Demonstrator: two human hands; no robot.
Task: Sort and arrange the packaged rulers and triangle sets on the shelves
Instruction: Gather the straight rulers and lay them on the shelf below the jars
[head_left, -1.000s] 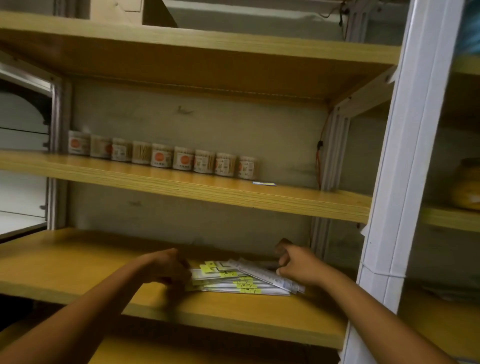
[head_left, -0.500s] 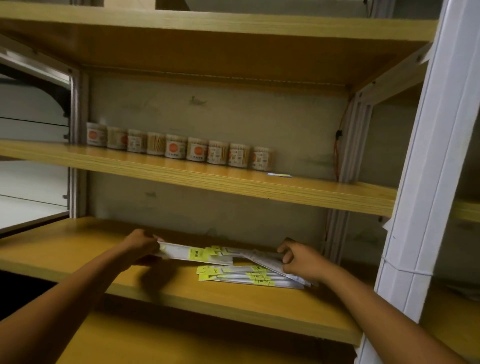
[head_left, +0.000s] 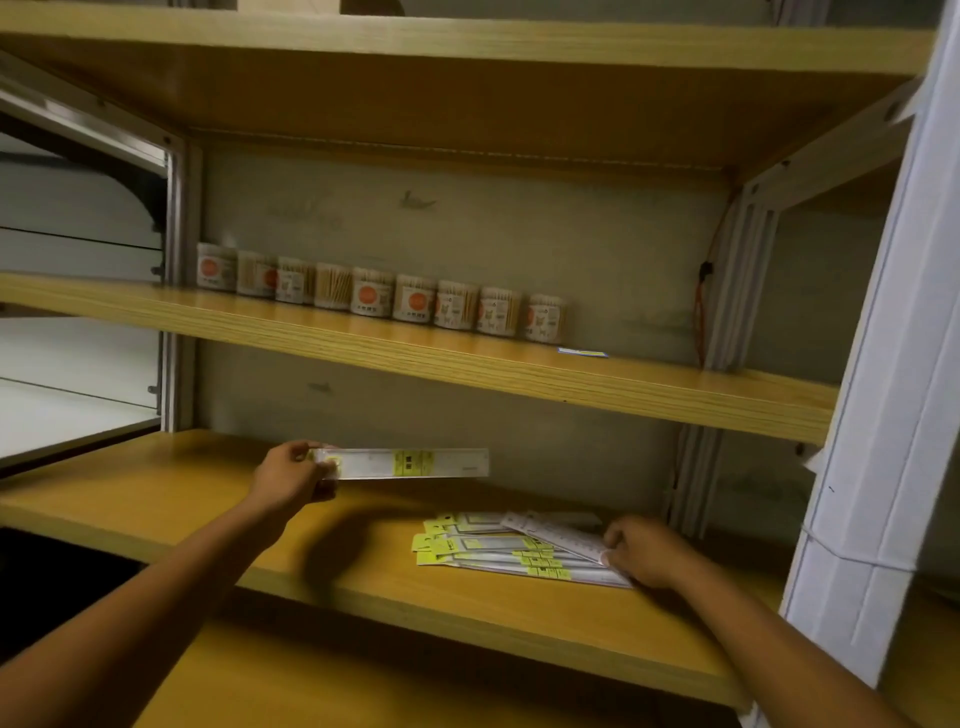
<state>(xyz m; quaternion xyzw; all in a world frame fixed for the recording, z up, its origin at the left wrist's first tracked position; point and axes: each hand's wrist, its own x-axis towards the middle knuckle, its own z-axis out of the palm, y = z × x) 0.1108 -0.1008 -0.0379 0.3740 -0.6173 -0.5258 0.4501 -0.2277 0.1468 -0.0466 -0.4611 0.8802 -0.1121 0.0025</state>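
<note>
A loose pile of packaged rulers (head_left: 498, 553) with yellow labels lies on the lower wooden shelf (head_left: 363, 582), right of centre. My left hand (head_left: 291, 475) holds one clear packaged ruler (head_left: 410, 463) by its left end, lifted above the shelf and level, well left of the pile. My right hand (head_left: 644, 551) rests on the pile's right end, its fingers pinching a white ruler pack (head_left: 561, 535) that lies slanted on top.
Several small round jars (head_left: 374, 293) stand in a row on the middle shelf (head_left: 467, 364), with a flat yellow-blue packet (head_left: 582, 353) beside them. A white upright post (head_left: 883, 415) stands at the right, and another shelf (head_left: 415, 686) lies below.
My left hand has pulled one ruler pack off the pile, lifted it and carried it left. My right hand stayed on the pile's right end.
</note>
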